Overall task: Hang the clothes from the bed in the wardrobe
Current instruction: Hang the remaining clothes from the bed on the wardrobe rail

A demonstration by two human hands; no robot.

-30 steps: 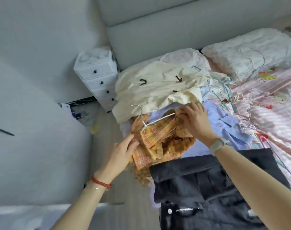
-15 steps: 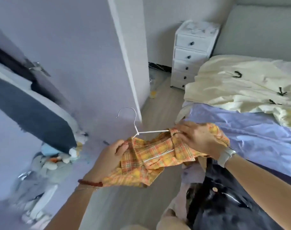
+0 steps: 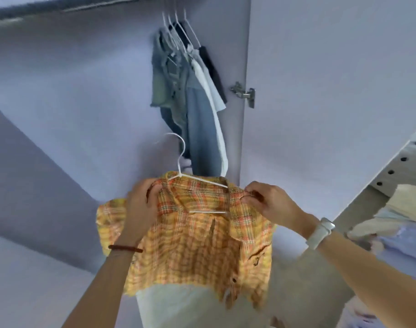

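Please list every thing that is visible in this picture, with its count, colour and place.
plaid shirt: one, orange-yellow, centre, held on a hanger
hanger: one, white, in the shirt's collar, hook up
hung clothes: several, denim blue, white, dark, on white hangers in the wardrobe
hinge: one, metal, on the wardrobe door
drawer unit: one, white, dark knobs, right edge
left hand: grips the shirt's left shoulder
right hand: pinches the right shoulder
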